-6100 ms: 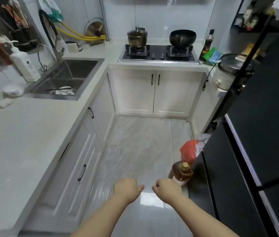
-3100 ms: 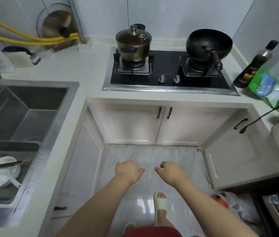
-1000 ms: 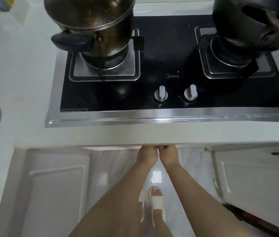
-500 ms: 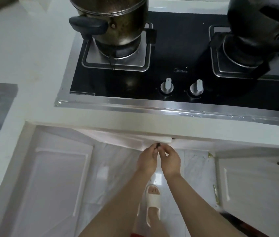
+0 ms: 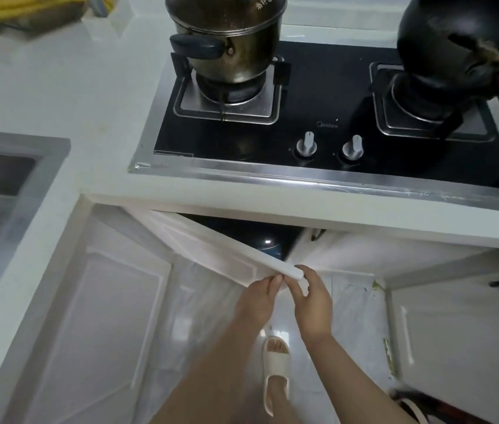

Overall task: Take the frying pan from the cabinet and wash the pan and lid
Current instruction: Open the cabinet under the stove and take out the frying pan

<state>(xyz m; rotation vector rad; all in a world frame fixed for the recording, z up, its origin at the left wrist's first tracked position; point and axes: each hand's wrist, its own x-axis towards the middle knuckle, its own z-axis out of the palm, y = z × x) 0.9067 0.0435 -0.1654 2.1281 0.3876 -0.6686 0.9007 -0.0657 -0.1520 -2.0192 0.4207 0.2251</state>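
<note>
White countertop (image 5: 67, 96) fills the upper half of the frame, seen from above by a person standing at it. Set into it, upper centre to upper right, is a black glass gas hob (image 5: 327, 117) with a steel front edge and two knobs. On the left burner stands a lidded steel pot (image 5: 226, 35) with a dark side handle; what it holds is hidden by the lid. On the right burner, at the upper right corner, sits a black wok (image 5: 453, 41), seen from the side, so its inside cannot be judged. A steel sink (image 5: 0, 179) shows at the left edge, its contents out of view.

Below the counter edge, in the middle of the frame, the left cabinet door (image 5: 211, 249) stands partly swung outward. Through the gap, the dark cabinet interior shows a rounded dark object with a small highlight (image 5: 268, 244); it is too dim to identify, and the frying pan cannot be made out.

Lower centre, two bare forearms reach up to the door's free corner. The left hand (image 5: 257, 301) has its fingertips curled against the door's edge from below. The right hand (image 5: 312, 298) pinches the same corner between thumb and fingers. Beneath them, one foot in a pale slipper (image 5: 275, 374) rests on the glossy tiled floor (image 5: 211, 332).
</note>
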